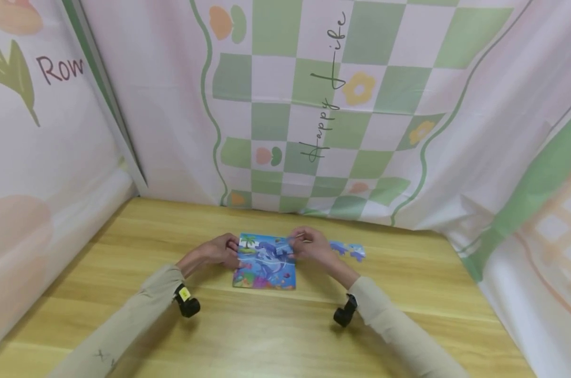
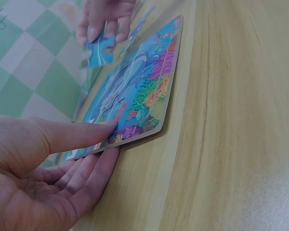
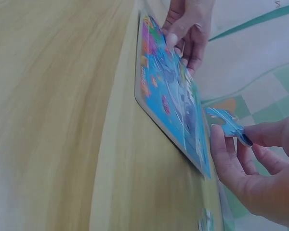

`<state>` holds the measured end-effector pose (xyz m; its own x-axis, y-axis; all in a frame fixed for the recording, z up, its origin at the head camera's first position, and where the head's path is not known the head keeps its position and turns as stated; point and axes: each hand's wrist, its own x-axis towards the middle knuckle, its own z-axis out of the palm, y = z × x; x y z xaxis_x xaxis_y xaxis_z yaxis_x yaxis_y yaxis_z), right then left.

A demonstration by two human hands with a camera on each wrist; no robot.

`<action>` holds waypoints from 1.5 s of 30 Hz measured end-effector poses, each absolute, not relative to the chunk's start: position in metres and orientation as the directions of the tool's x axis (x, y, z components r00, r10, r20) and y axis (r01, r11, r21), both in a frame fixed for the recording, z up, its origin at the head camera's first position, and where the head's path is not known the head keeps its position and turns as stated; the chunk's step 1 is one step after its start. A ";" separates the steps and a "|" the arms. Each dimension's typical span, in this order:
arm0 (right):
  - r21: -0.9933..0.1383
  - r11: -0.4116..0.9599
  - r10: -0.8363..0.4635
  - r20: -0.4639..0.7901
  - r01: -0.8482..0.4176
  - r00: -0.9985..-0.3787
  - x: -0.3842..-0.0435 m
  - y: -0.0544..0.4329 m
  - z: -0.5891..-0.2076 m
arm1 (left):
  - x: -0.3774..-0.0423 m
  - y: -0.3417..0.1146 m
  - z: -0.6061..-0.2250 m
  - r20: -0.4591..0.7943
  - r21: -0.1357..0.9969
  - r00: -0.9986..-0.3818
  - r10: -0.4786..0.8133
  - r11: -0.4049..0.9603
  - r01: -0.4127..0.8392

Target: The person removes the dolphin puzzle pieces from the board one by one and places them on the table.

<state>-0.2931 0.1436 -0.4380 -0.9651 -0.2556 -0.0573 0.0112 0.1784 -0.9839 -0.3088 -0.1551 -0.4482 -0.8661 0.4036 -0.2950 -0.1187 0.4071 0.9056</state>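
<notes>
A colourful dolphin jigsaw puzzle (image 1: 265,268) in a flat board lies on the table, with coral along its near side and a palm tree at its far left corner. My left hand (image 1: 222,250) pinches the board's left edge, thumb on the picture and fingers against the side, as the left wrist view shows. Over the board's far right corner, my right hand (image 1: 310,244) holds a blue puzzle piece (image 3: 227,126) between thumb and fingers. In the left wrist view that piece (image 2: 99,52) is raised above the board.
Several loose puzzle pieces (image 1: 356,253) lie on the wooden table (image 1: 266,336) right of the board, beyond my right hand. A checked curtain (image 1: 313,110) hangs along the table's back edge, and more cloth hangs on both sides.
</notes>
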 end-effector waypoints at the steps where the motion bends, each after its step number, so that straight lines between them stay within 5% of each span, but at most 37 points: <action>1: -0.984 0.175 -0.254 -0.058 0.013 -0.965 -0.292 0.147 -0.437 | -0.309 -0.155 -0.448 -0.298 0.903 -0.867 0.399 0.414 -0.119; 7: -0.986 0.164 -0.246 -0.070 0.030 -0.967 -0.288 0.165 -0.435 | -0.307 -0.155 -0.446 -0.309 0.904 -0.866 0.394 0.405 -0.139; 23: -0.908 0.397 -0.146 -0.209 0.137 -0.967 -0.259 0.204 -0.433 | -0.304 -0.159 -0.454 -0.289 0.901 -0.870 0.399 0.421 -0.106; 45: -0.774 0.633 -0.109 -0.077 -0.010 -0.991 -0.256 0.203 -0.443 | -0.303 -0.155 -0.454 -0.263 0.913 -0.871 0.415 0.399 -0.085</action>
